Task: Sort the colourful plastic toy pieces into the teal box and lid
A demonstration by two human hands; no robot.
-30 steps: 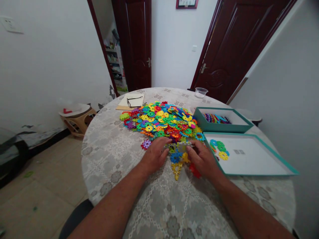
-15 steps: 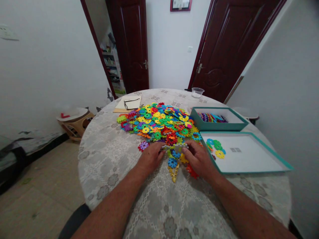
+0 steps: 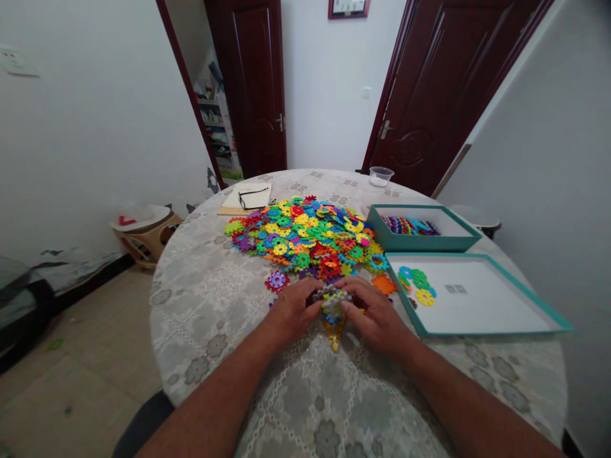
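Between my two hands is a small assembly of grey and yellow-green toothed plastic pieces (image 3: 337,303). My left hand (image 3: 296,310) pinches its left side, thumb toward me. On the other side my right hand (image 3: 371,313) grips it with thumb and fingers. Just under the assembly, partly hidden by it, a yellow pointed piece (image 3: 335,336) lies on the cloth with blue bits above it. A large pile of colourful gear-shaped plastic discs (image 3: 305,232) spreads beyond my hands. Near my left hand sits a purple-and-red disc pair (image 3: 277,280); an orange piece (image 3: 384,284) is beyond my right.
A teal box (image 3: 420,242) with rows of discs stands at the right. In front of it, a white teal-edged lid (image 3: 491,302) holds several loose discs. Eyeglasses (image 3: 252,198) rest on paper at the back left. A clear plastic bowl (image 3: 380,177) sits at the far edge.
My hands have come closer together and slightly lower with the grey assembly, which now covers the blue discs more. My right hand has uncovered the orange piece.
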